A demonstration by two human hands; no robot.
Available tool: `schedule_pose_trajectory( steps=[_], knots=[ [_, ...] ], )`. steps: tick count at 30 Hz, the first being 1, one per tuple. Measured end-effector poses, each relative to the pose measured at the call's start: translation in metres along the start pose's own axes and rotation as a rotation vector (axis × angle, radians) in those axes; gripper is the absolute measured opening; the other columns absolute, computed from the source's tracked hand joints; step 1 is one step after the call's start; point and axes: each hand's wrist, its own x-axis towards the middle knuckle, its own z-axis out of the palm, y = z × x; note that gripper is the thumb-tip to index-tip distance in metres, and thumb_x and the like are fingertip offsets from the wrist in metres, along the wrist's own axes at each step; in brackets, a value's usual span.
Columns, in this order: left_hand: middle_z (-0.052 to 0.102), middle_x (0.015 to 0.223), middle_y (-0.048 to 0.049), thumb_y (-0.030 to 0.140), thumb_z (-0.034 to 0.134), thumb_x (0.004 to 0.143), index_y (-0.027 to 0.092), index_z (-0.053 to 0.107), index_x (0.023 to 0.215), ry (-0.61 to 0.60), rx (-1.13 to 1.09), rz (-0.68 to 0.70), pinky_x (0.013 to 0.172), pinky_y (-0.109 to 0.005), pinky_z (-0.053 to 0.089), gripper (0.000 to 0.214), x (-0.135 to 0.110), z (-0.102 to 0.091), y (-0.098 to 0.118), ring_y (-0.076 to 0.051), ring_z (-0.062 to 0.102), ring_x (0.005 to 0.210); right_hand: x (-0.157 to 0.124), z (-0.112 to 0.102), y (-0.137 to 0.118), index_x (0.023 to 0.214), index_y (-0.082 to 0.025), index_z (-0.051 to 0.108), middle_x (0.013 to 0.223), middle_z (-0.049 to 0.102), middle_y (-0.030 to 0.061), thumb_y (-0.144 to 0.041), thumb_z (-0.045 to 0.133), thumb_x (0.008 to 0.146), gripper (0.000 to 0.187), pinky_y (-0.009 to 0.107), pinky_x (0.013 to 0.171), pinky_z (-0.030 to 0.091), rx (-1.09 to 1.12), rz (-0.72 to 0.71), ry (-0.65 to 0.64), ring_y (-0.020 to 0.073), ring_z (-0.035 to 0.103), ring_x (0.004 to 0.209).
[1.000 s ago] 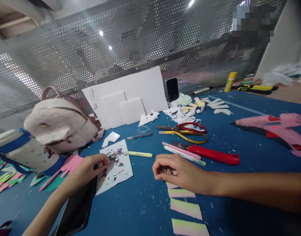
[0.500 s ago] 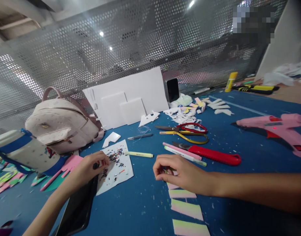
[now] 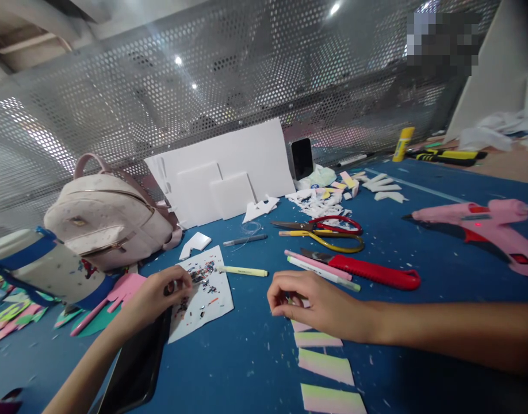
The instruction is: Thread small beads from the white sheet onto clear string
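The right hand [image 3: 322, 306] is partly hiding a pastel strip [image 3: 302, 326] beneath its grip; just beyond the left hand [image 3: 161, 292], flecks [image 3: 202, 276] are lying too small to identify.

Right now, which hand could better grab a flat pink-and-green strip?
Probably the right hand: it's close to those pink-and-green strips, while the left hand is near the white paper sheet scattered with colourful bits.

Small white lights [image 3: 178, 60] are glinting at the perforated screen [image 3: 247, 86], and a lamp [image 3: 335, 8] is glaring up top. Soft light is falling across the blue table [image 3: 238, 362], shadow pooling below the right forearm [image 3: 445, 328]. Left hand [image 3: 164, 287] and right hand [image 3: 307, 299] are showing clearly; edges are stretching, blocky pixels [image 3: 443, 43] masking the upper right.
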Motion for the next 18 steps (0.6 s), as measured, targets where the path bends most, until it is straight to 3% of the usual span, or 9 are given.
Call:
schedule_pose_trajectory(
  steps=[5, 8, 11, 14, 18],
  knots=[
    [0.073, 0.083, -0.0071, 0.036, 0.059, 0.093, 0.019, 0.065, 0.084, 0.157, -0.222, -0.007, 0.070, -0.032, 0.056, 0.020, -0.001, 0.027, 0.030, -0.022, 0.070, 0.077, 0.000, 0.000, -0.002, 0.089, -0.017, 0.062, 0.089, 0.062, 0.0000, -0.018, 0.063, 0.097, 0.008, 0.021, 0.061, 0.038, 0.019, 0.001, 0.042, 0.0106, 0.050, 0.070],
    [0.073, 0.080, -0.0060, 0.034, 0.066, 0.090, 0.019, 0.066, 0.083, 0.169, -0.356, -0.001, 0.066, -0.030, 0.056, 0.016, -0.006, 0.056, 0.057, -0.020, 0.069, 0.072, -0.002, 0.000, -0.003, 0.090, -0.017, 0.061, 0.090, 0.062, 0.0005, -0.021, 0.061, 0.099, 0.009, 0.022, 0.063, 0.039, 0.041, -0.025, 0.095, 0.0111, 0.051, 0.073],
    [0.070, 0.076, -0.0042, 0.024, 0.073, 0.082, 0.019, 0.069, 0.077, 0.181, -0.668, -0.022, 0.064, -0.028, 0.053, 0.009, -0.013, 0.082, 0.079, -0.018, 0.064, 0.069, -0.005, 0.001, -0.002, 0.091, -0.018, 0.060, 0.090, 0.061, 0.0010, -0.023, 0.060, 0.100, 0.010, 0.023, 0.065, 0.040, 0.053, -0.072, 0.148, 0.0121, 0.053, 0.077],
    [0.069, 0.074, -0.0025, 0.020, 0.076, 0.081, 0.018, 0.071, 0.075, 0.154, -0.815, -0.082, 0.062, -0.025, 0.047, 0.008, -0.019, 0.099, 0.090, -0.015, 0.059, 0.066, -0.006, 0.001, 0.000, 0.092, -0.018, 0.059, 0.090, 0.060, 0.0010, -0.023, 0.060, 0.099, 0.008, 0.023, 0.066, 0.041, 0.054, -0.110, 0.164, 0.0124, 0.053, 0.078],
    [0.066, 0.072, -0.0008, 0.019, 0.078, 0.080, 0.018, 0.071, 0.078, 0.153, -0.858, -0.119, 0.060, -0.023, 0.043, 0.007, -0.021, 0.106, 0.091, -0.013, 0.055, 0.063, -0.006, 0.001, 0.002, 0.093, -0.019, 0.059, 0.090, 0.060, 0.0003, -0.021, 0.060, 0.099, 0.006, 0.023, 0.065, 0.041, 0.056, -0.115, 0.174, 0.0119, 0.053, 0.077]
  ],
)
